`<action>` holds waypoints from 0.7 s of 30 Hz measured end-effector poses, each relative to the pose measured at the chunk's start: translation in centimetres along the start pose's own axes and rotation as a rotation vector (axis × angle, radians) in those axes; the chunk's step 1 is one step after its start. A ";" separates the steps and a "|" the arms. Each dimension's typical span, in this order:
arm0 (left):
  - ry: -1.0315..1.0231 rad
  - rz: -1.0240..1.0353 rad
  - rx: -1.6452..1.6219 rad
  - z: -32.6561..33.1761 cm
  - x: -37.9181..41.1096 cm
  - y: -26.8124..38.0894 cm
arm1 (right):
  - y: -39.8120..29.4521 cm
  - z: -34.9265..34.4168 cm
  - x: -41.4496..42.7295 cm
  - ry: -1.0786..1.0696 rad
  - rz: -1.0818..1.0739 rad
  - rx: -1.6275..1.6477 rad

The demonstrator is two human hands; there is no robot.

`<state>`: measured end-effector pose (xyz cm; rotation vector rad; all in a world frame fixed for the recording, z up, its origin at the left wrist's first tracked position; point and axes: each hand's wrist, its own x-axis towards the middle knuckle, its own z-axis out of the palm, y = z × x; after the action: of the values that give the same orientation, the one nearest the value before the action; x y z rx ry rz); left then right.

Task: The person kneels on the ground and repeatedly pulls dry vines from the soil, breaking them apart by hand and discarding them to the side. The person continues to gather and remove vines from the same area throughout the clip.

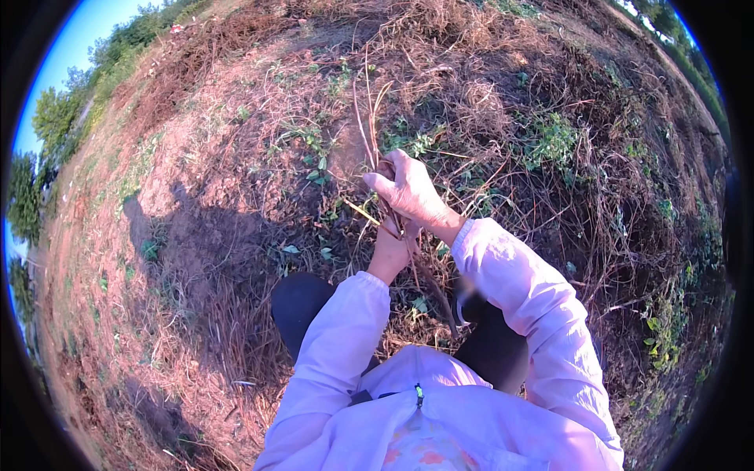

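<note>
A thin bundle of dry plant stems stands up from between my hands, its tips fanning out ahead. My right hand is closed around the stems, thumb pointing left. Just below and partly behind it, my left hand grips the lower part of the bundle, its fingers mostly hidden. One bent brown stem crosses over the left hand, and a short yellowish stem sticks out to the left. Beneath the hands, a thicker brown stalk or root slants down between my legs.
Tangled dry vines cover the ground on the right, mixed with green weeds. Reddish bare soil with sparse plants lies to the left. My dark-clad knees flank the hands. Trees line the far left edge.
</note>
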<state>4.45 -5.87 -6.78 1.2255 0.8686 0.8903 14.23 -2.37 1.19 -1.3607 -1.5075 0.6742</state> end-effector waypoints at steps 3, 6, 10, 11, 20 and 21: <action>0.051 0.224 0.088 -0.2 0.5 -2.2 | -0.5 0.6 -0.6 0.011 0.103 0.202; 0.049 0.099 0.198 -0.8 0.2 -1.3 | -0.2 1.0 -0.5 -0.017 0.153 0.530; -0.064 0.135 0.343 -1.1 0.5 1.1 | 0.1 -0.7 0.4 -0.235 0.284 1.112; -0.058 0.189 0.346 -0.7 0.2 2.0 | 0.1 -0.8 0.4 -0.258 0.275 1.225; 0.011 0.348 0.337 -4.8 2.1 7.2 | 0.0 -6.0 2.1 -0.054 -0.063 0.804; 0.021 0.425 0.329 -5.8 2.0 9.1 | 0.8 -7.0 2.5 0.060 -0.043 0.782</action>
<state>-0.88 -0.65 1.29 1.7308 0.8043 1.1269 21.08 -1.13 3.90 -0.7352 -1.0397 1.0432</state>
